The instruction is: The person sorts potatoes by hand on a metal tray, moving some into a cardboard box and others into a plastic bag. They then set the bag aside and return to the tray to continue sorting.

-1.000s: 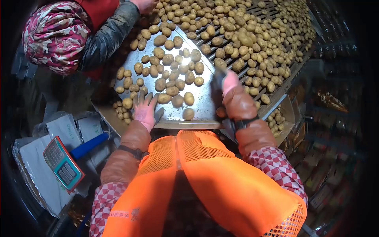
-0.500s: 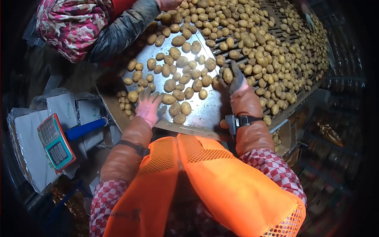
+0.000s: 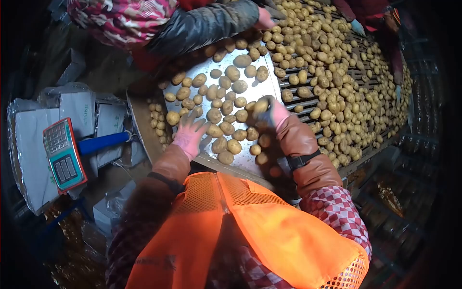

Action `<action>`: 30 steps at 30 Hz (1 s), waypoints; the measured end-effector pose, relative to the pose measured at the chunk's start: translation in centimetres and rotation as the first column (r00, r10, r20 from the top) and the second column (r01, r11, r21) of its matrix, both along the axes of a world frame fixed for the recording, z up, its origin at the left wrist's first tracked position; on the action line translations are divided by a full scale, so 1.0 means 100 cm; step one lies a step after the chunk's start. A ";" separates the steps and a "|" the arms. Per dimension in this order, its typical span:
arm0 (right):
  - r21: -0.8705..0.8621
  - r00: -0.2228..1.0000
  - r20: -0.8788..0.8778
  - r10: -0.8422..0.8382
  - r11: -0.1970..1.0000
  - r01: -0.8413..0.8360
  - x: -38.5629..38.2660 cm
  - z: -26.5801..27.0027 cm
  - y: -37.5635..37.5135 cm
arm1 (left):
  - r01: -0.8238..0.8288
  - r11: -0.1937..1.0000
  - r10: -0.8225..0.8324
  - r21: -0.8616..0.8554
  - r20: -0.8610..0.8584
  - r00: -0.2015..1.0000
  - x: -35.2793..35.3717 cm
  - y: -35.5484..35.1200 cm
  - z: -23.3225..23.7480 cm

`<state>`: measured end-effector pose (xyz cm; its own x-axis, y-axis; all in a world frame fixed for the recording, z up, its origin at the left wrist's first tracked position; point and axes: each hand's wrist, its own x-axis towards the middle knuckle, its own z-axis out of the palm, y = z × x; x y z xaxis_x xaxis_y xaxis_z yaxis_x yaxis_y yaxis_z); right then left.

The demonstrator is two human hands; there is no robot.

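Right hand [image 3: 273, 112]: fingers curled round one potato [image 3: 261, 106], blurred. Left hand [image 3: 190, 136]: fingers spread, no grip visible. Loose potatoes [image 3: 214, 115] between them on metal desk [image 3: 271, 86]. Likely hand-picking step; next move calls for opening right fingers cleanly.

Free: bare strip, far right edge of metal plate [image 3: 269, 89]; blocked: potatoes [image 3: 239, 86] mid-plate; far end: co-worker's sleeve [image 3: 204, 26]
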<state>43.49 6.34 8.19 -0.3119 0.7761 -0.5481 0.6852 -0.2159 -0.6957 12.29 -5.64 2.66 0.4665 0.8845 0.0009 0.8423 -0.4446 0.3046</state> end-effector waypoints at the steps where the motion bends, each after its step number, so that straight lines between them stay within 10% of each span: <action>1: 0.162 0.922 -0.353 -0.157 0.961 0.226 0.024 -0.074 0.014 | -0.011 1.000 0.011 -0.008 0.002 1.000 0.000 0.000 -0.001; 2: -0.150 0.733 -0.461 -0.501 0.858 0.491 -0.002 -0.004 0.026 | -0.012 1.000 0.012 0.000 0.037 0.999 0.000 0.001 -0.002; 4: 0.030 0.806 -0.425 -0.413 0.883 0.468 -0.003 -0.005 0.065 | -0.013 1.000 0.013 0.006 0.061 0.998 -0.001 0.000 -0.003; 7: 0.236 0.960 0.278 -0.027 0.971 -0.041 -0.013 -0.026 0.109 | -0.010 1.000 0.009 0.015 0.063 0.998 -0.001 0.000 -0.004; 9: 0.330 0.934 0.358 0.002 0.935 -0.129 -0.037 -0.057 0.100 | -0.005 1.000 0.003 0.026 0.065 0.998 -0.001 0.000 -0.002; 13: 0.120 0.977 0.062 -0.206 0.973 0.197 -0.049 -0.028 0.055 | -0.009 0.996 0.001 0.090 0.091 0.996 0.000 0.000 -0.007; 16: -0.558 0.720 -0.200 -0.665 0.681 0.474 -0.009 0.023 -0.007 | -0.102 0.994 0.090 0.039 0.237 0.967 0.002 0.003 -0.005; 22: -0.577 0.270 -0.354 -0.895 0.436 0.691 0.148 -0.007 -0.207 | -0.119 0.960 0.087 0.252 0.134 0.987 0.019 0.104 0.000; 24: -0.505 0.163 -0.299 -0.940 0.302 0.809 0.192 -0.008 -0.284 | -0.338 0.905 0.350 -0.260 0.004 0.937 0.033 0.168 0.003; 25: -0.456 0.112 -0.260 -0.959 0.224 0.862 0.213 -0.008 -0.324 | -0.213 0.936 0.208 0.279 0.048 0.977 0.028 0.204 -0.033; 26: -0.397 0.075 -0.210 -0.975 0.155 0.905 0.234 -0.009 -0.360 | -0.615 0.770 0.619 -0.167 -0.036 0.784 0.053 0.216 0.007; 27: -0.346 0.023 -0.161 -0.987 0.079 0.935 0.250 -0.008 -0.397 | -0.824 0.279 0.832 -0.494 -0.305 0.464 0.078 0.224 0.051; 28: -0.297 -0.023 -0.107 -0.994 0.010 0.955 0.267 -0.008 -0.431 | -0.818 0.294 0.822 -0.495 -0.305 0.481 0.076 0.240 0.033; 30: -0.224 -0.101 -0.025 -0.995 -0.093 0.970 0.280 -0.009 -0.482 | -0.386 0.829 0.231 -0.405 -0.380 0.896 0.063 0.267 -0.016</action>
<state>71.49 -41.83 7.32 0.6638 0.2636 -0.7000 -0.4322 -0.6286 -0.6466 18.63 21.03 1.10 0.0771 0.8413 -0.5350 0.9934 -0.0189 0.1134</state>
